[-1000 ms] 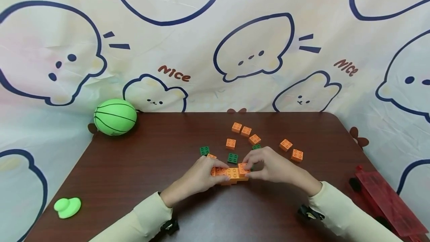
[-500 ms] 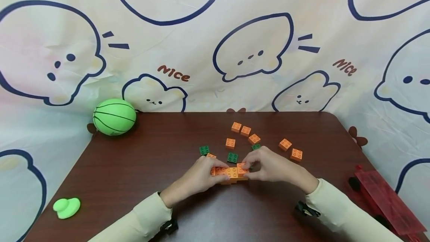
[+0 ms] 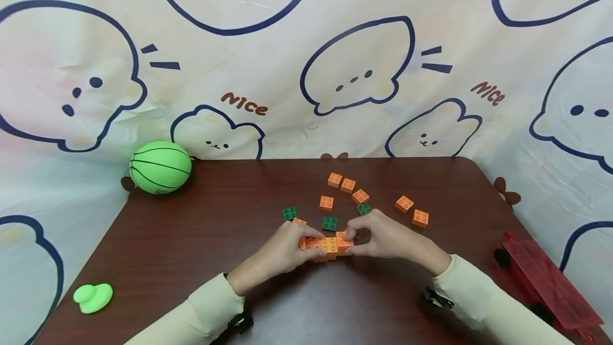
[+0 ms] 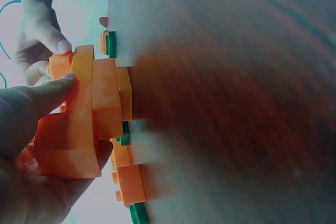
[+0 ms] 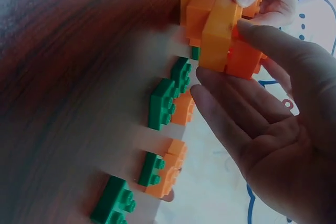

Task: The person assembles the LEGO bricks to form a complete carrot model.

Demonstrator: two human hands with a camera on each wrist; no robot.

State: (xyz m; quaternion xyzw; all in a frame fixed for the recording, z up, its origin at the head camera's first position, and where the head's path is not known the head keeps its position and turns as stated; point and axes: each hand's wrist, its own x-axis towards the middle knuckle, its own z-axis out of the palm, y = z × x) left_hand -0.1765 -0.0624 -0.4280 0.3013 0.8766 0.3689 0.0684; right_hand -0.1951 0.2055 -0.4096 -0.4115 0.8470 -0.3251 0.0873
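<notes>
Left grip (image 3: 286,249) is clamped on a stack of joined orange bricks (image 3: 329,246), thumb on the near side and a finger on the far side. Facing it, the right grip (image 3: 384,236) pinches an upper orange brick (image 3: 342,242) at the stack's right end, so the stack sits between the two grips. Whether its underside touches the worktop (image 3: 306,313) cannot be told.

Just beyond the left grip lie a green brick (image 3: 289,213) and a partly hidden orange brick (image 3: 299,221). A second green brick (image 3: 329,223) lies beyond the gap between the grips, a third green brick (image 3: 364,209) just beyond the right grip. Farther out are four loose orange bricks (image 3: 326,203); two more orange bricks (image 3: 420,218) lie beyond the right grip and to its right.

Well right of the right grip stands a red toy vehicle (image 3: 551,281). Well left of the left grip are a light green ball (image 3: 160,167), far out, and a light green rounded object (image 3: 93,298), nearer the person.
</notes>
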